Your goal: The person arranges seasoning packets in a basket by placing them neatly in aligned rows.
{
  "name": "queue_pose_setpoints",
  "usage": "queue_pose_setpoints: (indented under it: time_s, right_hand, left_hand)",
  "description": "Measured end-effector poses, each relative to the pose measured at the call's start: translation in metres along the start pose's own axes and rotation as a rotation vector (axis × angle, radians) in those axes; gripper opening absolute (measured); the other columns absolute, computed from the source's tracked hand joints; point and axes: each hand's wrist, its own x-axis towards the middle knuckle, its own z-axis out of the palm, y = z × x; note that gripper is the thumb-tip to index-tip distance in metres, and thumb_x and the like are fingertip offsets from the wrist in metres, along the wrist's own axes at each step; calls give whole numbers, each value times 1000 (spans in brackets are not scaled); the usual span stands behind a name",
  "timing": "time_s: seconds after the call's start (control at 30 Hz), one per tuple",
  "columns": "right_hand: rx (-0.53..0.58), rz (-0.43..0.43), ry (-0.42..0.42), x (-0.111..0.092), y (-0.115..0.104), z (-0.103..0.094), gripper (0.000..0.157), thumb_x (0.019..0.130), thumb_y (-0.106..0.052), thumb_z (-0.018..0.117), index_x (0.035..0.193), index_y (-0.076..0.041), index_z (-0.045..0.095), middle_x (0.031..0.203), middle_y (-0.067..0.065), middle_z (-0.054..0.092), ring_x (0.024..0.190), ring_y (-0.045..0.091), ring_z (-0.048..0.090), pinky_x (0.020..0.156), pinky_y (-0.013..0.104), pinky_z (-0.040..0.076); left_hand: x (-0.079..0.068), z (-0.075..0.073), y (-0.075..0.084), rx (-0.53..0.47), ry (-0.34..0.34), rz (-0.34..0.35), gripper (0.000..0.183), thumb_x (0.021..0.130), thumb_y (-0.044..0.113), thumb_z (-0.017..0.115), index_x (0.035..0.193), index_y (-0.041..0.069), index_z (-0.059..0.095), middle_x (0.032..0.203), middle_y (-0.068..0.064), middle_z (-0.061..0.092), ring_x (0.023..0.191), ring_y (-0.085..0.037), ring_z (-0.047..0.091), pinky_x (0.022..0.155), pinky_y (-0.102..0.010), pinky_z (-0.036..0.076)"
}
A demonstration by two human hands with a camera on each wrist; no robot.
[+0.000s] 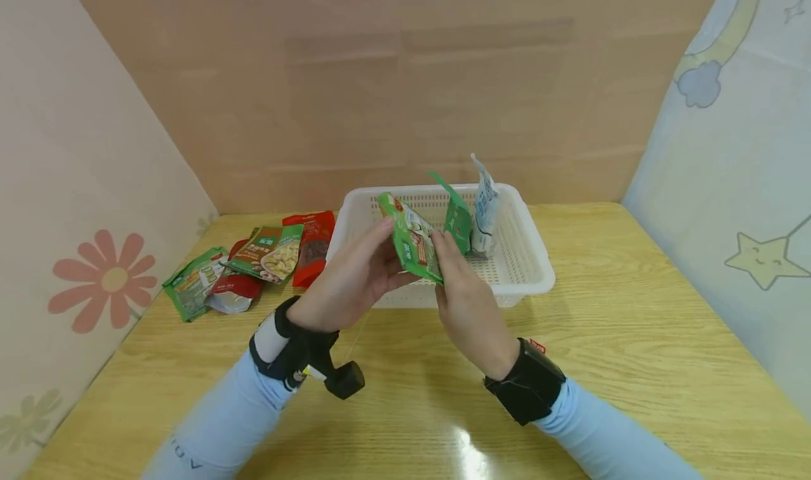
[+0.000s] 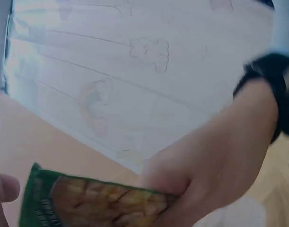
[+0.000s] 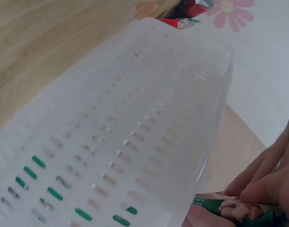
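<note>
Over the front of a white plastic basket (image 1: 538, 269), both hands hold a green snack packet (image 1: 412, 237) with a food picture on it. The left hand (image 1: 351, 279) has its thumb at the packet's left edge and its fingers beneath. My right hand (image 1: 465, 300) pinches the packet's right side. In the left wrist view the packet (image 2: 106, 201) shows pale brown pieces printed on its face, with the right hand (image 2: 215, 161) gripping one end. Inside the basket a green packet (image 1: 457, 219) and a white-and-blue packet (image 1: 485, 209) stand upright.
Left of the basket lie a red packet (image 1: 315, 244), a green-and-brown packet (image 1: 269, 251), a red-and-white pouch (image 1: 234, 290) and a green packet (image 1: 196, 279), partly overlapping. The wooden table (image 1: 608, 339) meets a brown back panel (image 1: 405, 114) and printed side walls.
</note>
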Motion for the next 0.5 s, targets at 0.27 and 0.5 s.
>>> queue_pose_setpoints:
  time_s: [0.27,0.5]
  right_hand:
    - [-56,-63,6,0,4,1,74,86,19,62,151,8,28,151,32,32,139,41,36,102,50,44]
    - [27,8,-138,7,10,-10,77,89,-4,71,152,6,27,153,31,29,127,42,50,80,43,56]
  left_hand:
    - [16,0,14,-12,7,-243,48,107,20,35,152,3,29,149,-17,42,126,-23,53,98,-37,49]
    - [26,-8,25,50,43,-321,52,107,17,30,155,3,17,153,-17,35,138,-30,39,105,-39,42]
